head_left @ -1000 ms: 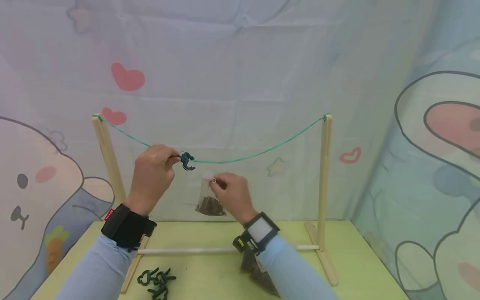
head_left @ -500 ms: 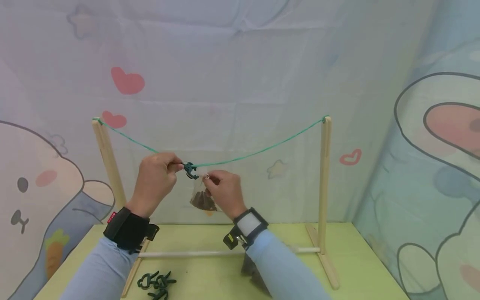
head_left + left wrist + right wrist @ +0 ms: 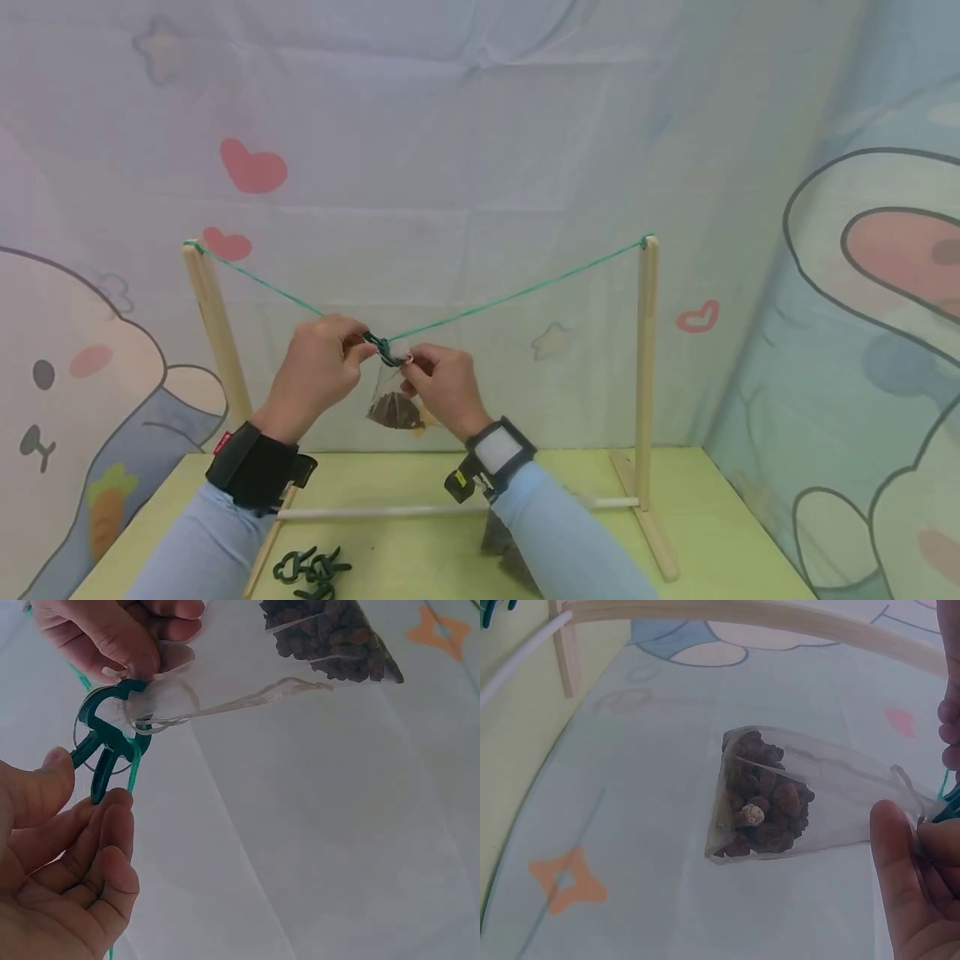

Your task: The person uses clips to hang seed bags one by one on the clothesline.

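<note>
My left hand (image 3: 318,362) pinches the handles of a dark green plastic spring clip (image 3: 112,739) at the low point of the green string (image 3: 517,296). In the left wrist view the clip's jaws are spread around the gathered neck of a sheer drawstring bag (image 3: 769,799), with the string passing beside them. Small dark brown, wrinkled pieces fill the bag's bottom. My right hand (image 3: 446,383) pinches the bag's neck between thumb and fingers, right next to the clip. The bag hangs below both hands.
Two wooden posts (image 3: 647,367) hold the string's ends, joined low down by a white rod (image 3: 375,511). Several more green clips (image 3: 311,568) lie on the yellow table (image 3: 420,558). Dark filled bags (image 3: 506,542) lie partly behind the right forearm.
My right hand has brought the bag leftward and up to the clip, so its neck now meets the jaws. My left hand has moved slightly right and down, pulling the string lower.
</note>
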Tool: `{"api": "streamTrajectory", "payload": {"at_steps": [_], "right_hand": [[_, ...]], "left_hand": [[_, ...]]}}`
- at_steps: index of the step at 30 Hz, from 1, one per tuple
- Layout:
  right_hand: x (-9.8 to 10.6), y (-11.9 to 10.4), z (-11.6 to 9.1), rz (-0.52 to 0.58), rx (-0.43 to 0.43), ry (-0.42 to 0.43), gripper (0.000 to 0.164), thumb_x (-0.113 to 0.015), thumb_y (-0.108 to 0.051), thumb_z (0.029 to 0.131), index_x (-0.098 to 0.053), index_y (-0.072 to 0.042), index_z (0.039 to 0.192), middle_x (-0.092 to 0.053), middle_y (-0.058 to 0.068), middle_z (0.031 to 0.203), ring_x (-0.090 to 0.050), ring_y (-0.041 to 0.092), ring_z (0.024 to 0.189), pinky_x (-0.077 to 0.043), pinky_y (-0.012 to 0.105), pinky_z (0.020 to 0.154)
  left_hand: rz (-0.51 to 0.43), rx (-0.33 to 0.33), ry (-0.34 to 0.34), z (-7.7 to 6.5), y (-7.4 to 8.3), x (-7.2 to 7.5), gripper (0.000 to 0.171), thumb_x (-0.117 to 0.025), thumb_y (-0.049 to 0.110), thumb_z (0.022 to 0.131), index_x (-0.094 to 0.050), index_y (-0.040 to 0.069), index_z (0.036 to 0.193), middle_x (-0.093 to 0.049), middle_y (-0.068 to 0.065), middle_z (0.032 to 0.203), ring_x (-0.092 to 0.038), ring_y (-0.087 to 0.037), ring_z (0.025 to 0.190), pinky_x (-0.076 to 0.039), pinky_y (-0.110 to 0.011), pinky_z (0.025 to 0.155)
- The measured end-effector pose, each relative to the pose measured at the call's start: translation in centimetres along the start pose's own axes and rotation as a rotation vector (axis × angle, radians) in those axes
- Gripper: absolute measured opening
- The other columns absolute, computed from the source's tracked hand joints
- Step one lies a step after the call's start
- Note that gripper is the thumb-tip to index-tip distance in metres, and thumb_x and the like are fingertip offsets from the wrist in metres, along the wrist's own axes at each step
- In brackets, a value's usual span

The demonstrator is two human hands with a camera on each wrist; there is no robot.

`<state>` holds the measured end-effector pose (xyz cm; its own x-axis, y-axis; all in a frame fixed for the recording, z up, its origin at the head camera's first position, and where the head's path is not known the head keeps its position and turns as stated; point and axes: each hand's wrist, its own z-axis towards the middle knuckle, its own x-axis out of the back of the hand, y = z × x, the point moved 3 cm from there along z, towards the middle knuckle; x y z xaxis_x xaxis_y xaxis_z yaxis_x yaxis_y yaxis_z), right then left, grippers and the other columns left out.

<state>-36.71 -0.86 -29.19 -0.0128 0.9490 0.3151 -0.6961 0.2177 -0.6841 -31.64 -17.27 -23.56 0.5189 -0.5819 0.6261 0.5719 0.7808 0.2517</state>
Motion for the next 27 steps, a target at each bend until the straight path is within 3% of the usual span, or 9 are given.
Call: {"api": "streamTrajectory", "payload": {"at_steps": [8, 17, 22, 27], "right_hand": [[0.2, 0.4, 0.0, -0.024, -0.005, -0.062, 0.011, -0.066, 0.002, 0.097, -0.076, 0.004, 0.099, -0.075, 0.019, 0.080, -0.072, 0.020, 0.060, -0.058, 0.021, 0.060], [1.3, 0.6, -0.1, -0.116, -0.043, -0.311, 0.016, -0.064, -0.001, 0.101, -0.075, 0.003, 0.111, -0.076, 0.016, 0.091, -0.073, 0.015, 0.067, -0.060, 0.025, 0.067], [3.0, 0.1, -0.6, -0.209, -0.017, -0.379, 0.021, -0.064, -0.007, 0.101, -0.074, 0.000, 0.118, -0.076, 0.014, 0.105, -0.074, 0.016, 0.080, -0.059, 0.025, 0.074], [5.4, -0.5, -1.7, -0.318, 0.105, -0.311, 0.026, -0.066, -0.011, 0.100, -0.072, -0.001, 0.124, -0.074, 0.014, 0.118, -0.073, 0.023, 0.096, -0.059, 0.027, 0.083]], "left_hand": [[0.001, 0.023, -0.136, -0.3, 0.2, 0.4, 0.025, -0.074, 0.007, 0.096, -0.071, -0.007, 0.116, -0.066, -0.020, 0.100, -0.063, -0.036, 0.091, -0.055, -0.047, 0.078], [-0.016, 0.008, -0.216, -1.5, -0.3, 0.8, 0.043, -0.072, 0.012, 0.098, -0.062, -0.006, 0.136, -0.066, -0.020, 0.116, -0.064, -0.035, 0.102, -0.055, -0.047, 0.083], [-0.002, -0.062, -0.145, -3.2, -0.2, 1.2, 0.045, -0.074, 0.009, 0.097, -0.061, -0.004, 0.138, -0.065, -0.019, 0.118, -0.065, -0.033, 0.102, -0.056, -0.044, 0.082], [0.040, -0.156, 0.005, -5.2, -0.2, 1.6, 0.045, -0.078, 0.005, 0.092, -0.064, -0.003, 0.134, -0.066, -0.015, 0.118, -0.065, -0.028, 0.099, -0.054, -0.041, 0.075]]}}
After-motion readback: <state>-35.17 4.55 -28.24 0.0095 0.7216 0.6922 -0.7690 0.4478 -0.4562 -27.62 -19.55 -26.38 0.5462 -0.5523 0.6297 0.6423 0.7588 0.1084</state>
